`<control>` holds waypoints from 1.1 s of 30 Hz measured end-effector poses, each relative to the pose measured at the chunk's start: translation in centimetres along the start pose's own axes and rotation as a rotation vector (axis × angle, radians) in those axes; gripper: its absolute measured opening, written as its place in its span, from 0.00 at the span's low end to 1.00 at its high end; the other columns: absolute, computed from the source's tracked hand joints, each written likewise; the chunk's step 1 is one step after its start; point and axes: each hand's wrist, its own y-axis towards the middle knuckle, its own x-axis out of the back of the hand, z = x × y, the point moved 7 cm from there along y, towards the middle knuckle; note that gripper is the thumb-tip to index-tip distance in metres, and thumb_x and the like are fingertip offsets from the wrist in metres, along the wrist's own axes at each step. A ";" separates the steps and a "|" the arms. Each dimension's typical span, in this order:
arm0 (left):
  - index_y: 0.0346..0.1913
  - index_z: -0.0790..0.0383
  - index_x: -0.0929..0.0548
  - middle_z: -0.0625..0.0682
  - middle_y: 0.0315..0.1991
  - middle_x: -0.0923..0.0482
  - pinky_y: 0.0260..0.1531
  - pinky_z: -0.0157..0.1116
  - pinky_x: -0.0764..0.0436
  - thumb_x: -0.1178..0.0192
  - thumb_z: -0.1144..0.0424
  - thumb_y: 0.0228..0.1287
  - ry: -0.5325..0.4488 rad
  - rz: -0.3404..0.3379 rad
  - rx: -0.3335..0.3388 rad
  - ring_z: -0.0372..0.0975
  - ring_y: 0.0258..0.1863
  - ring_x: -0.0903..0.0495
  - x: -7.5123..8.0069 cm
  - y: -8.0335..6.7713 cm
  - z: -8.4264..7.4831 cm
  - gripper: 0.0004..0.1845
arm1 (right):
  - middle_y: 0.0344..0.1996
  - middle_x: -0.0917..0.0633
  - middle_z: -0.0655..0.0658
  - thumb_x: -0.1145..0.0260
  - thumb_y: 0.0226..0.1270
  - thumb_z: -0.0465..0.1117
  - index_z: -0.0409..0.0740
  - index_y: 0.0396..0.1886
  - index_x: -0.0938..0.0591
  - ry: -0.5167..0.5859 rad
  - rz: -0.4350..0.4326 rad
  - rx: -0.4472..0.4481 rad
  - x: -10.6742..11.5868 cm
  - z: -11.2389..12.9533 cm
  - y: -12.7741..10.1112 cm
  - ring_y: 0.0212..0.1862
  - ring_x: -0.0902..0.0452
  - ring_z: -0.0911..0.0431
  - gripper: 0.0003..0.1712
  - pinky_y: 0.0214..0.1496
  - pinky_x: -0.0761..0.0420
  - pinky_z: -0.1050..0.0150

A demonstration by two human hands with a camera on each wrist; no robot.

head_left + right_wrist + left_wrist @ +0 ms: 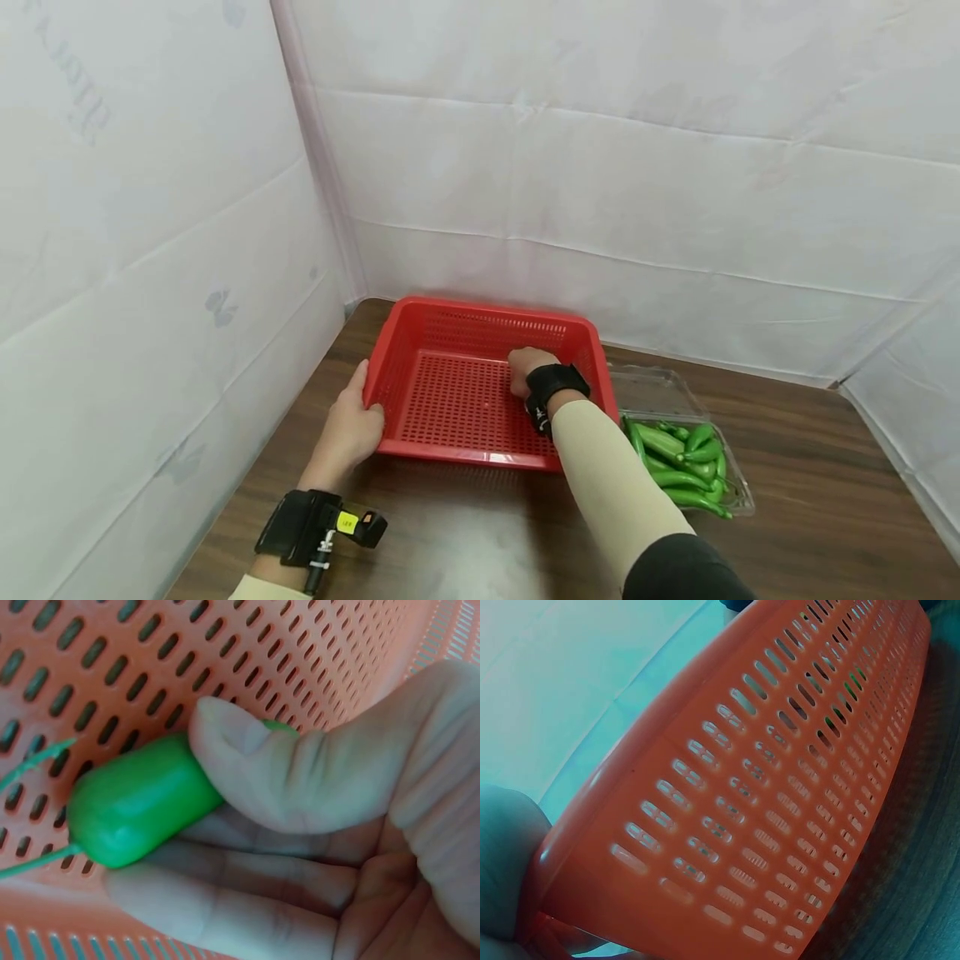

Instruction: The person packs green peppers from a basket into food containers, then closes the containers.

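My left hand (356, 423) grips the red plastic basket (450, 455) at its near-left corner, thumb over the rim and fingers along the outer left side. In the left wrist view, part of that hand shows at the corner of the slotted basket wall (660, 847). My right hand (528, 367) reaches down inside the basket at its right half. Low over the perforated bottom, it holds a smooth green pepper (142, 799) between thumb and fingers, as the right wrist view shows. A thin stem sticks out from the pepper's blunt end, and a second thin green stem (34, 761) lies beside it.
Right of the basket stands a clear plastic box (742, 496) holding several green peppers and paler green vegetables, its lid (652, 387) folded back. Brown wood-grain table (825, 467) lies beneath. White sheeting (600, 183) walls the back and sides.
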 end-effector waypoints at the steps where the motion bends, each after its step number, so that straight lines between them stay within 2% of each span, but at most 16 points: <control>1: 0.85 0.60 0.62 0.71 0.77 0.38 0.64 0.62 0.22 0.57 0.72 0.75 -0.003 -0.001 0.000 0.60 0.67 0.26 0.1 0.1 0.1 0.41 | 0.34 0.19 0.45 0.39 0.75 0.34 0.45 0.42 0.18 -0.003 -0.004 -0.003 -0.1 0.1 0.3 0.36 0.28 0.52 0.04 0.41 0.29 0.60; 7: 0.86 0.59 0.61 0.70 0.77 0.37 0.63 0.59 0.21 0.57 0.72 0.75 0.010 -0.013 -0.002 0.58 0.65 0.24 0.2 0.9 0.2 0.41 | 0.26 0.21 0.46 0.38 0.73 0.34 0.46 0.35 0.18 -0.007 0.009 -0.023 -0.6 -0.6 2.2 0.31 0.28 0.53 0.06 0.35 0.29 0.60; 13: 0.86 0.59 0.59 0.71 0.76 0.36 0.60 0.57 0.19 0.57 0.72 0.74 0.018 -0.029 0.010 0.57 0.63 0.22 -0.3 1.9 0.6 0.41 | 0.24 0.20 0.46 0.38 0.72 0.34 0.46 0.35 0.18 0.061 0.023 -0.033 -1.3 -1.7 3.2 0.28 0.26 0.52 0.04 0.32 0.27 0.60; 17: 0.86 0.60 0.59 0.71 0.76 0.36 0.60 0.57 0.18 0.57 0.72 0.74 0.004 -0.034 0.001 0.58 0.64 0.22 -0.5 2.8 0.6 0.41 | 0.23 0.20 0.47 0.33 0.66 0.32 0.45 0.32 0.17 0.107 0.028 -0.032 -1.4 -2.5 3.6 0.29 0.28 0.53 0.04 0.32 0.28 0.60; 20: 0.85 0.60 0.59 0.72 0.76 0.36 0.59 0.56 0.18 0.57 0.73 0.74 0.013 -0.029 -0.012 0.57 0.63 0.22 -0.7 3.5 0.5 0.41 | 0.25 0.21 0.48 0.28 0.60 0.31 0.45 0.30 0.17 0.138 0.016 -0.010 -1.2 -3.0 3.5 0.31 0.30 0.53 0.06 0.34 0.29 0.61; 23: 0.85 0.61 0.58 0.73 0.74 0.35 0.56 0.53 0.18 0.56 0.72 0.73 0.031 -0.023 -0.022 0.56 0.61 0.21 -0.9 4.1 0.3 0.41 | 0.24 0.23 0.49 0.27 0.58 0.31 0.47 0.26 0.19 0.175 0.012 0.040 -0.7 -3.3 3.3 0.29 0.31 0.54 0.09 0.31 0.29 0.62; 28: 0.85 0.62 0.59 0.73 0.74 0.35 0.56 0.52 0.18 0.56 0.72 0.74 0.043 0.002 -0.038 0.56 0.61 0.21 -1.1 4.7 0.0 0.41 | 0.12 0.29 0.52 0.32 0.59 0.28 0.50 0.13 0.27 0.258 -0.026 0.146 1.4 -3.6 1.9 0.17 0.30 0.58 0.21 0.22 0.27 0.65; 30: 0.85 0.61 0.60 0.73 0.75 0.36 0.56 0.52 0.17 0.56 0.72 0.74 0.046 0.012 -0.044 0.56 0.61 0.21 -0.9 4.8 -0.1 0.42 | 0.10 0.29 0.53 0.34 0.57 0.27 0.50 0.11 0.28 0.289 -0.064 0.195 3.1 -3.7 0.8 0.15 0.26 0.58 0.22 0.21 0.23 0.66; 33: 0.85 0.61 0.62 0.74 0.76 0.37 0.56 0.53 0.18 0.57 0.71 0.74 0.052 0.019 -0.054 0.57 0.62 0.22 -0.2 5.0 -0.4 0.42 | 0.11 0.24 0.53 0.33 0.55 0.28 0.48 0.13 0.26 0.333 -0.115 0.258 6.1 -4.2 -1.4 0.17 0.19 0.56 0.18 0.24 0.16 0.64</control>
